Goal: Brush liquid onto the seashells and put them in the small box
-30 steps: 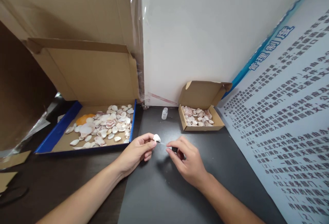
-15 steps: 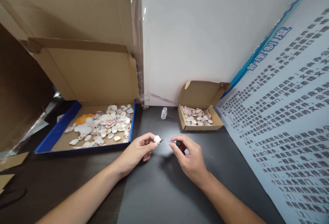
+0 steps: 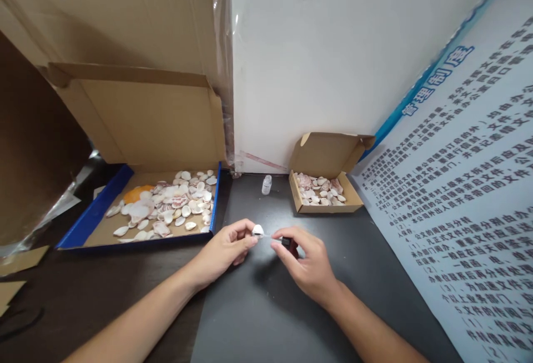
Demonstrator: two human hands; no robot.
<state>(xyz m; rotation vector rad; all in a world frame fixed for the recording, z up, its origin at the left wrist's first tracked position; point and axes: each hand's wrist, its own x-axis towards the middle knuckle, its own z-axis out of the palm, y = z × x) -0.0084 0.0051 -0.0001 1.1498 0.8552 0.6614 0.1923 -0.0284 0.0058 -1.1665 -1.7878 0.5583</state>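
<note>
My left hand [image 3: 227, 247] pinches a small white seashell [image 3: 258, 230] between thumb and fingertips, its edge turned toward the right. My right hand [image 3: 306, 257] is closed on a black-capped applicator [image 3: 286, 241] with a thin, pale stem. The stem points left, and its tip meets the near edge of the shell or lies right beside it; which of the two I cannot tell. Beyond both hands a small clear bottle [image 3: 266, 186] with a pale label stands upright on the dark grey mat [image 3: 245, 318].
On the left, an open blue-edged cardboard box [image 3: 137, 124] holds many loose shells [image 3: 175, 202]. A smaller open cardboard box [image 3: 325, 207] with shells stands back right. A white panel [image 3: 300, 74] rises behind, and a printed board [image 3: 433, 185] leans along the right.
The applicator has moved left toward the shell, closing the gap between its tip and the shell. In my left hand the shell has turned slightly.
</note>
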